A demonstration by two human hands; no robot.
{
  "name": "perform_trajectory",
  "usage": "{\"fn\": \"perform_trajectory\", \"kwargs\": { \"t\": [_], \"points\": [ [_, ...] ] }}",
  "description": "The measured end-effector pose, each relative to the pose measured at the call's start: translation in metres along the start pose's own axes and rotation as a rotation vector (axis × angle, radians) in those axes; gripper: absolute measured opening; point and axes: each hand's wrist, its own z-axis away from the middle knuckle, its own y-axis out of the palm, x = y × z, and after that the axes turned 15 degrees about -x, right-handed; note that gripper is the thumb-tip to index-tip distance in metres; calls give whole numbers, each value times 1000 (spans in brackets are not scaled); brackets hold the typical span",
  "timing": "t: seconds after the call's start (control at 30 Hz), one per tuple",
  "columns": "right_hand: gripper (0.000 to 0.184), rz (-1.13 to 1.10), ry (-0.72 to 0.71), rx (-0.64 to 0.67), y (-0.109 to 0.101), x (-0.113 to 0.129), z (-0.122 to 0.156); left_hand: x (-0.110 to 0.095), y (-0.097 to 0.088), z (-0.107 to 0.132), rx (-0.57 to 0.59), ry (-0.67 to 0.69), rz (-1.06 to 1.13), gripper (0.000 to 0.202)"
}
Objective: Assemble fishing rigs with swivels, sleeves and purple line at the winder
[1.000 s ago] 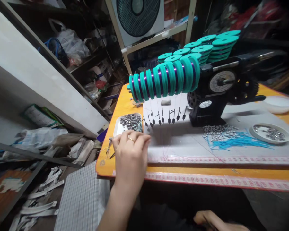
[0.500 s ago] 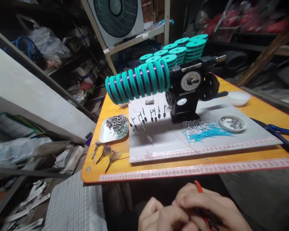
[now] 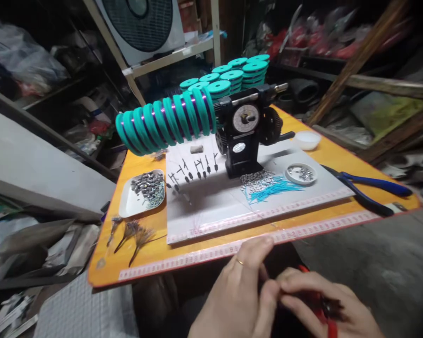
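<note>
My left hand [image 3: 238,291] and my right hand [image 3: 320,303] meet below the near edge of the orange table [image 3: 204,256], fingertips pressed together in a pinch. My right hand is closed round a red-handled tool [image 3: 322,310]. What the left fingers pinch is too small to make out. On the table stands a black hand-crank winder [image 3: 245,134] with a row of teal spools [image 3: 165,122] on its shaft, thin threads hanging down to small dark weights [image 3: 193,171] on a white board [image 3: 229,206].
A white tray of metal sinkers [image 3: 143,190] sits left of the board, with three small tufted bundles [image 3: 132,232] near it. Teal wire pieces [image 3: 271,188], a small dish [image 3: 301,173], a white bowl [image 3: 306,139] and blue-handled pliers [image 3: 370,188] lie to the right. Stacked teal spools [image 3: 232,75] stand behind.
My left hand left the table by the tray and came down to meet my right hand below the edge. The view has swung right and pulled back.
</note>
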Motion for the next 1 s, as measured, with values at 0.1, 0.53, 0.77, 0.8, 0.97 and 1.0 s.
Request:
{"fn": "perform_trajectory", "kwargs": {
  "t": [0.1, 0.53, 0.77, 0.8, 0.97, 1.0],
  "points": [
    [9, -28, 178, -157, -5, 1, -5, 9, 3, 1, 6, 37, -62, 27],
    [17, -311, 413, -49, 14, 20, -16, -4, -10, 14, -130, -142, -57, 28],
    [9, -262, 231, 113, 9, 12, -17, -2, -9, 10, -171, -122, 21, 16],
    [9, -259, 228, 117, 10, 11, -17, -2, -10, 8, -166, -141, 28, 15],
    [3, -258, 193, 88, 11, 9, -22, 1, -9, -3, -227, -192, -93, 14],
    [2, -254, 185, 50, 10, 8, -22, 3, -8, -5, -259, -180, -141, 14]
  ]
}}
